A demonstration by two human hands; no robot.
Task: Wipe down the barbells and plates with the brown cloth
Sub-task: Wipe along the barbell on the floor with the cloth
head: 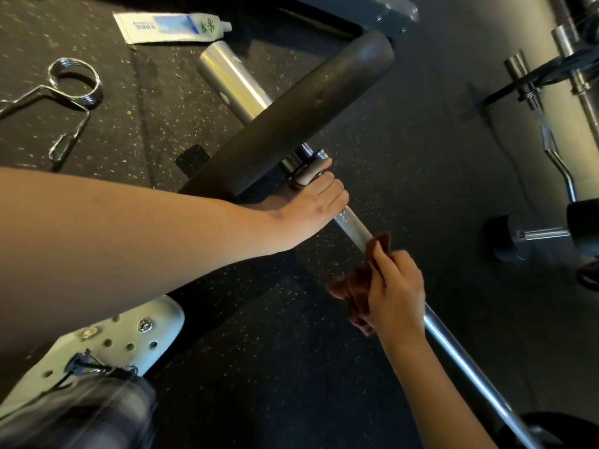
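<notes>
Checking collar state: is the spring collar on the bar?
No, the spring collar lies on the floor, apart from the bar.

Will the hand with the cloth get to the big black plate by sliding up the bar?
Probably not: the left hand grips the bar between the right hand with the brown cloth and the plate, blocking it.

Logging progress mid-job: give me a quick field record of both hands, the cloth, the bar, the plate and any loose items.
left hand: grips the barbell right beside the plate
right hand: holds the brown cloth on the shaft
brown cloth: bunched against the bar, next to the knurled section
plate: black, mounted on the sleeve
spring collar: off the bar, on the floor
tube: lying on the floor
</notes>
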